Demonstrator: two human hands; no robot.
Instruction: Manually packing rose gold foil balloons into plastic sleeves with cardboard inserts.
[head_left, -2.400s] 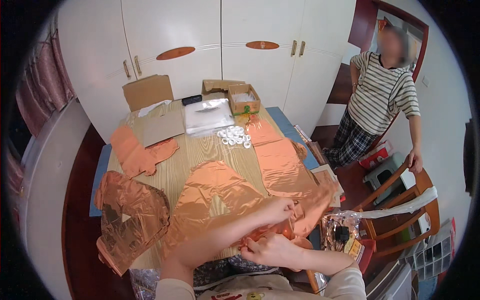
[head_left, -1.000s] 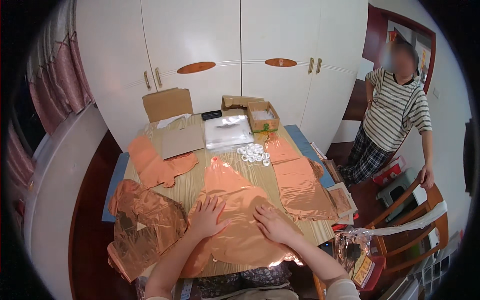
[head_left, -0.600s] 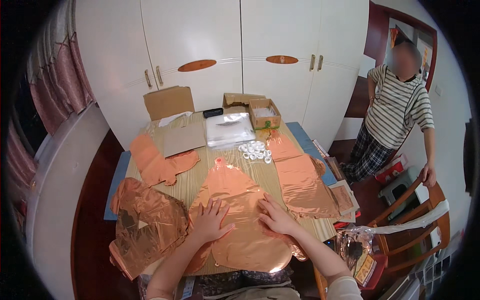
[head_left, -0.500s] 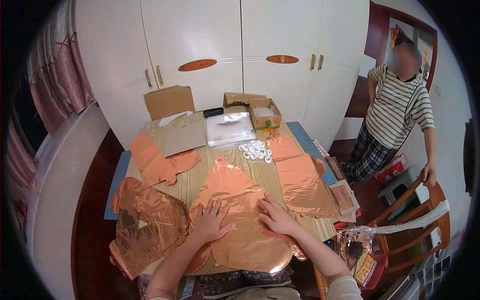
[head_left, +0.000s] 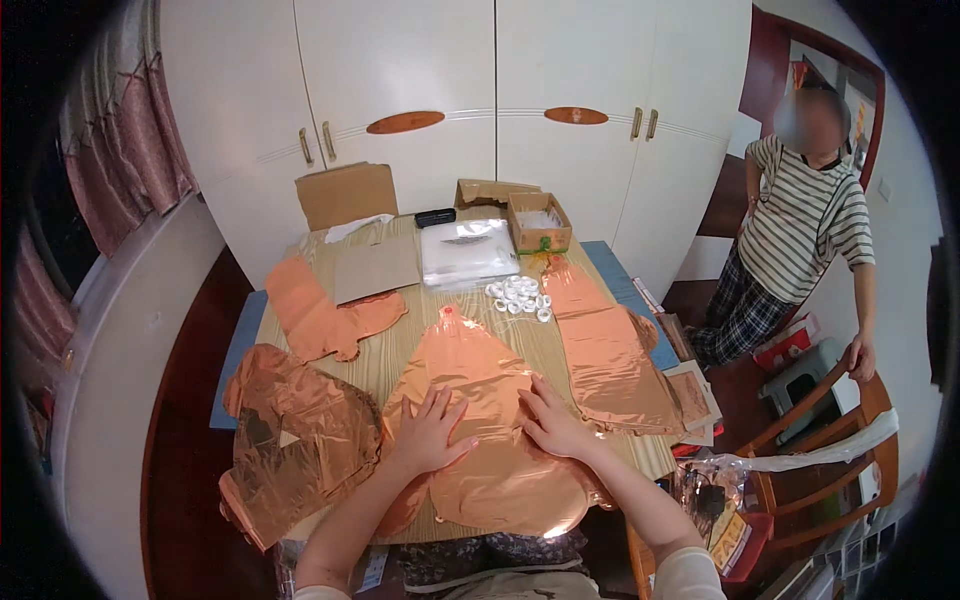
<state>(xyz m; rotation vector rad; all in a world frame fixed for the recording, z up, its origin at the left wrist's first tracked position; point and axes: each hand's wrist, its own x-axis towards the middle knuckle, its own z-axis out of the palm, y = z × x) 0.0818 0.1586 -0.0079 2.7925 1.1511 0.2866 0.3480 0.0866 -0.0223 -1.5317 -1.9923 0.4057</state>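
Observation:
Flat on the wooden table in front of me lies a shiny rose-gold foil balloon, uninflated, its narrow end pointing away. My left hand rests palm down on its left side, fingers spread. On its right side lies my right hand, also flat with fingers apart. Neither hand grips anything. A crumpled foil balloon in the same colour is by my left forearm. Farther left is a smaller foil piece, partly beneath a grey-brown card. Another flat foil balloon stretches along the table's right side.
Beyond the balloons are small white rings, a stack of clear plastic sleeves and an open cardboard box. A person in a striped shirt stands at right, one hand on a wooden chair. White cabinets stand behind.
The view has shifted slightly, so the scene sits a little farther right. Both hands stay flat on the middle balloon, with hardly any movement.

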